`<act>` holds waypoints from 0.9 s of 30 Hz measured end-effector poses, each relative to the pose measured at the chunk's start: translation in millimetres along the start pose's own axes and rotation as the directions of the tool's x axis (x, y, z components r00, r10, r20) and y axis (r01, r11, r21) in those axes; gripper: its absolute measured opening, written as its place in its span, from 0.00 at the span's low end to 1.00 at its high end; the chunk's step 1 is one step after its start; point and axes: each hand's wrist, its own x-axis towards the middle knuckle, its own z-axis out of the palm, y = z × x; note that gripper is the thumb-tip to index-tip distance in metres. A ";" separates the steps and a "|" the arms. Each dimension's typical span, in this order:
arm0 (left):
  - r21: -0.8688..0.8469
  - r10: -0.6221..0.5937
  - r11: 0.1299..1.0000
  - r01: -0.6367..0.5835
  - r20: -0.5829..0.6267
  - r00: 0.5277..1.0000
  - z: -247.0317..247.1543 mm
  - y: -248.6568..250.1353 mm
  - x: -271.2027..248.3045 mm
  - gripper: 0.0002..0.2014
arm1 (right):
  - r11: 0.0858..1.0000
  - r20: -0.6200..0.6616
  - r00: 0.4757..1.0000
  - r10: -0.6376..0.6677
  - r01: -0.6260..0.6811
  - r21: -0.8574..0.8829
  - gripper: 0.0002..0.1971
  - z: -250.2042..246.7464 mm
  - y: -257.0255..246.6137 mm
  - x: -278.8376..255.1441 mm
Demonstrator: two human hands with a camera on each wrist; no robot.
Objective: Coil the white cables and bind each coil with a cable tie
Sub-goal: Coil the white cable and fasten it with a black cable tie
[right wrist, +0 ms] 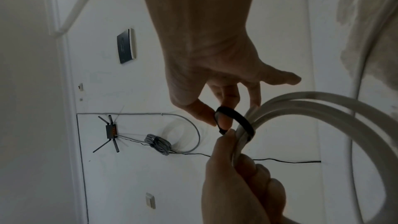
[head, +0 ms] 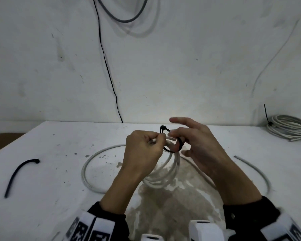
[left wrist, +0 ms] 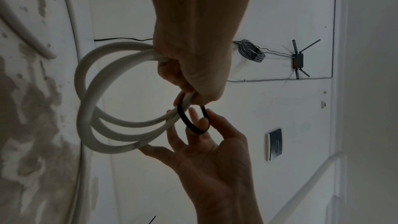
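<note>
Both hands (head: 165, 145) around white coil (head: 163, 176)

The right hand (right wrist: 206, 54) pinches a black cable tie (right wrist: 234, 119) looped round the white cable coil (right wrist: 323, 106). From six o'clock, the left hand (right wrist: 243, 188) grips the coil's bunched strands, which arc off toward three o'clock.

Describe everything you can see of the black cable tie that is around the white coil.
The black cable tie is a thin, flat strap that looks like plastic. It is bent into a loose loop around the gathered strands of the white cable coil, not yet pulled tight. The right hand pinches the loop; the left hand grips the coil beside it, above the table.
</note>
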 end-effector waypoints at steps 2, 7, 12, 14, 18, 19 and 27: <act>0.030 0.026 0.999 -0.026 0.019 0.999 0.6 0.4 -0.9 0.13 | 1.000 0.063 0.998 -0.021 0.022 -0.021 0.17 -1.9 -1.3 -1.3; 0.061 0.060 0.996 -0.064 0.061 0.996 1.1 -2.3 -0.6 0.13 | 0.995 0.071 0.994 -0.083 0.086 -0.045 0.13 -4.4 -1.1 -0.1; 0.081 0.154 0.984 -0.158 0.050 0.987 1.7 -3.8 -0.1 0.17 | 0.991 0.071 0.994 -0.082 0.073 0.112 0.09 -1.9 6.5 5.4; 0.085 0.178 0.980 -0.182 0.046 0.983 -0.5 -4.5 0.7 0.16 | 0.992 0.083 0.993 -0.088 0.079 0.099 0.07 -2.0 6.5 5.3; 0.057 0.199 0.978 -0.200 0.034 0.979 -6.7 -1.6 2.1 0.15 | 0.996 0.168 0.981 -0.093 0.090 0.026 0.11 -7.8 3.8 0.4; 0.041 0.195 0.980 -0.195 0.021 0.981 -7.9 -0.9 2.4 0.16 | 0.995 0.188 0.977 -0.098 0.097 0.016 0.13 -9.2 3.7 -0.8; 0.114 0.208 0.973 -0.202 -0.039 0.977 -7.2 -8.1 3.4 0.13 | 0.938 0.166 0.946 -0.278 0.305 -0.168 0.12 -5.1 5.8 -2.5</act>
